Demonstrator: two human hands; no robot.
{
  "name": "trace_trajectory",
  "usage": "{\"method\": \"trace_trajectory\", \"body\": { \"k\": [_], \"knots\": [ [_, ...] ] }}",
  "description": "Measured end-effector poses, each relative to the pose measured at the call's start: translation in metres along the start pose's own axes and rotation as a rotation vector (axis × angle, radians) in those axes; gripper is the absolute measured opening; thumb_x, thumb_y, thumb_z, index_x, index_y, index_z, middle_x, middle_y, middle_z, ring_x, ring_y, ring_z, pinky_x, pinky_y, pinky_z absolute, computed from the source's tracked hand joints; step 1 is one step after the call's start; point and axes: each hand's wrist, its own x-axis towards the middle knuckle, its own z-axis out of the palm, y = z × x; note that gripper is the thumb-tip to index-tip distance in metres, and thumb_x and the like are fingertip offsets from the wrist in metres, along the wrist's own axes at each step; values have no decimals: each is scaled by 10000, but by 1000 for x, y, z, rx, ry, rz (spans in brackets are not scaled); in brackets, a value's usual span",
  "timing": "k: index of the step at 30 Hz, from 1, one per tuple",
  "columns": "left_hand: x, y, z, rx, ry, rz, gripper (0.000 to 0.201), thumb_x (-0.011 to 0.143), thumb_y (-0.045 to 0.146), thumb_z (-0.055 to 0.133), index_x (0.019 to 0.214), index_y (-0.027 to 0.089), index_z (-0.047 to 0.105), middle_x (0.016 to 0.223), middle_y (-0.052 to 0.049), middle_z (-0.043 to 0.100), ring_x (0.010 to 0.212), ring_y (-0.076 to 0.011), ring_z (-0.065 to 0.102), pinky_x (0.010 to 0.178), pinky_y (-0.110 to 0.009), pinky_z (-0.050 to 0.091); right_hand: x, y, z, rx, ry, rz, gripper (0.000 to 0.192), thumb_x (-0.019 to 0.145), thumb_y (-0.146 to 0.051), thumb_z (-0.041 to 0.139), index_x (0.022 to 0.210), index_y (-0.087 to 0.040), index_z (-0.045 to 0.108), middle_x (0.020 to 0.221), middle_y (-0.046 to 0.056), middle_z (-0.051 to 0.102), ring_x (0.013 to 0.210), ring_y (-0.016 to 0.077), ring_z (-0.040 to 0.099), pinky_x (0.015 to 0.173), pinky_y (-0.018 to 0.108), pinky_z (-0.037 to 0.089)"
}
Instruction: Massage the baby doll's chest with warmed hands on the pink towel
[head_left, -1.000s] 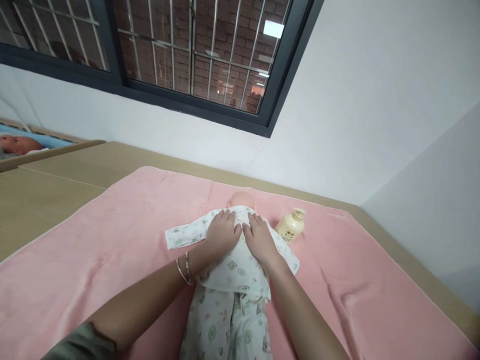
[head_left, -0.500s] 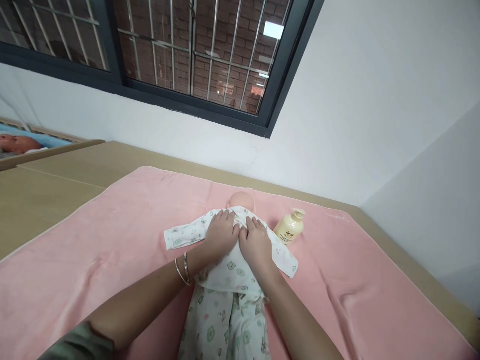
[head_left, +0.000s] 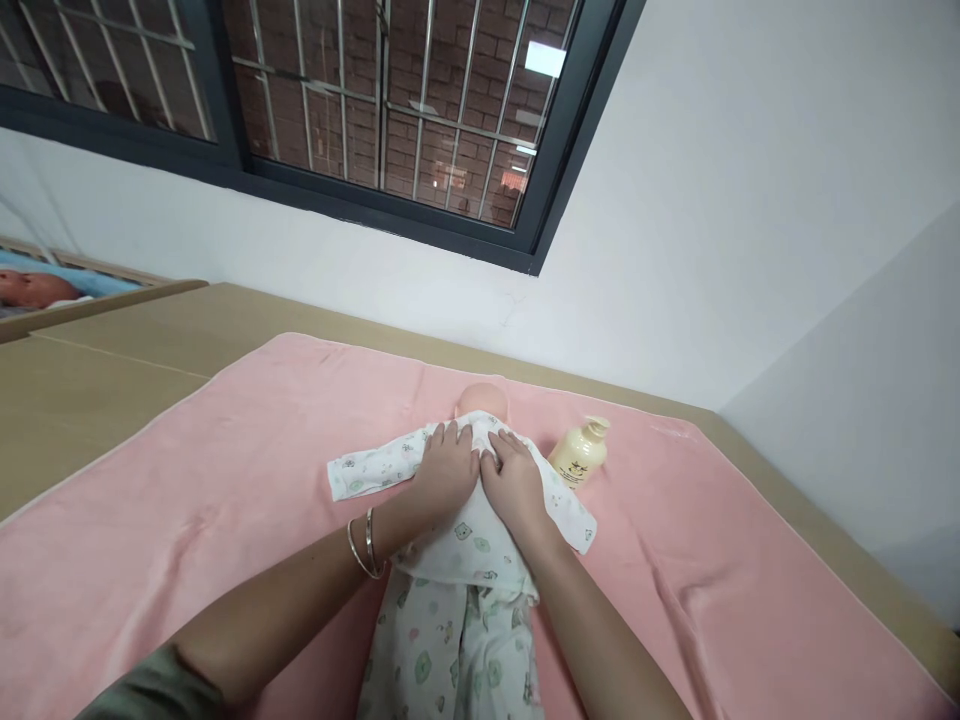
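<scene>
A baby doll (head_left: 482, 401) lies on a pink blanket (head_left: 270, 430), dressed in a white printed top (head_left: 472, 545) and matching trousers (head_left: 424, 650). Its sleeves stretch out to both sides, and only the back or crown of its head shows above the collar. My left hand (head_left: 448, 470) rests flat on the left of the doll's upper body, fingers extended. On the right side, my right hand (head_left: 514, 485) lies the same way, fingers slightly bent on the cloth. The thumbs nearly meet at the middle. A pale yellow pump bottle (head_left: 579, 452) stands tilted-looking beside the right sleeve.
Under the blanket is a tan tabletop (head_left: 135, 325) reaching the white wall (head_left: 637, 330). A dark-framed barred window (head_left: 390, 110) is above. At the far left, another doll (head_left: 34, 288) lies in a wooden-edged tray with blue cloth.
Both hands stay on the doll's upper body; the fingers have shifted very slightly on the cloth. The doll and the bottle keep their places.
</scene>
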Motion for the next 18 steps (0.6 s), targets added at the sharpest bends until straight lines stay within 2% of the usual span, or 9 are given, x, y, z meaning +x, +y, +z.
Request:
{"method": "trace_trajectory", "body": {
  "k": [3,7,11,14,18],
  "knots": [
    [-4,6,1,46,-2,44,418,966,187,372,1346,88,515,1368,-213,573,1355,-345,459,1092,-534,352,9,13,-3,39,-81,-53,451,932,-314,484,1345,-171,599,1457,114,532,1411,264,416,1205,442,263],
    [0,6,-6,38,-7,58,400,958,201,385,1302,94,557,1324,-201,601,1292,-327,511,1098,-493,359,12,19,-5,4,-130,-96,467,964,-361,451,1383,-176,545,1489,122,494,1428,277,383,1201,482,245],
    [10,-4,-13,-74,-10,33,397,932,224,426,1279,94,567,1288,-182,622,1260,-301,527,1105,-450,371,4,5,-1,-138,-147,-41,516,1001,-306,350,1465,-109,457,1518,180,441,1444,313,355,1195,511,240],
    [16,-12,-13,-135,-24,8,390,939,255,415,1269,112,566,1248,-159,645,1217,-283,554,1069,-430,411,-5,-9,2,-210,-139,-5,536,1009,-286,301,1469,-58,454,1524,212,419,1450,329,342,1202,485,242],
    [13,-9,-11,-101,-18,-8,386,963,274,387,1262,115,574,1267,-158,637,1209,-285,563,1064,-432,416,-5,-9,0,-145,-150,-33,534,994,-258,314,1460,-50,472,1515,197,440,1467,291,324,1222,437,230]
  ]
}}
